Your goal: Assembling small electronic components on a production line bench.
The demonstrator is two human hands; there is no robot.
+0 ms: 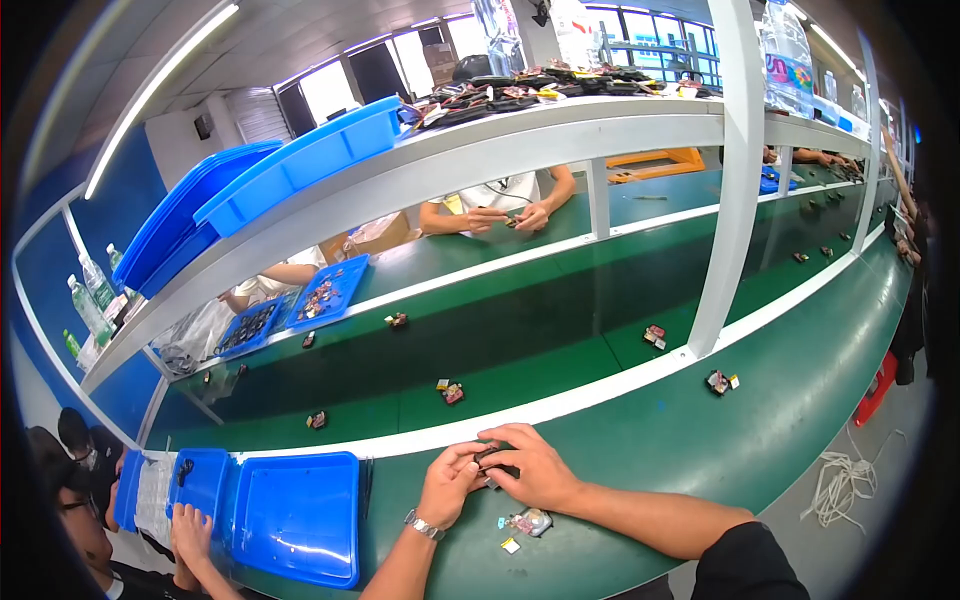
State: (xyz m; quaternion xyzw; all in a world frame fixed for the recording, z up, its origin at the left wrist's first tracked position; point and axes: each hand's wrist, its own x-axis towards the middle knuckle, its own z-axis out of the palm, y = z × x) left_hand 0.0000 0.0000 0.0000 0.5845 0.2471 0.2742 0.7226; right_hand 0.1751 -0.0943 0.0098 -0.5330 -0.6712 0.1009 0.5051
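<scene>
In the head view, the person's left hand [450,486] and right hand [537,470] are brought together above the green worktable [620,450]. The fingers of both hands are closed on a small black electronic part [490,457], and it lies between the fingertips, partly covered by them, so its exact shape I cannot tell. The left wrist wears a metal-band watch [425,525]. Just below the right hand, on the table and apart from the fingers, lies a small electronic assembly [533,521], and near it a small yellow-and-white piece [511,546]. To the left of the left hand stands a shallow blue plastic tray [297,510]. Beyond this tray, a co-worker's hand [190,535] is near another blue tray [205,480].
</scene>
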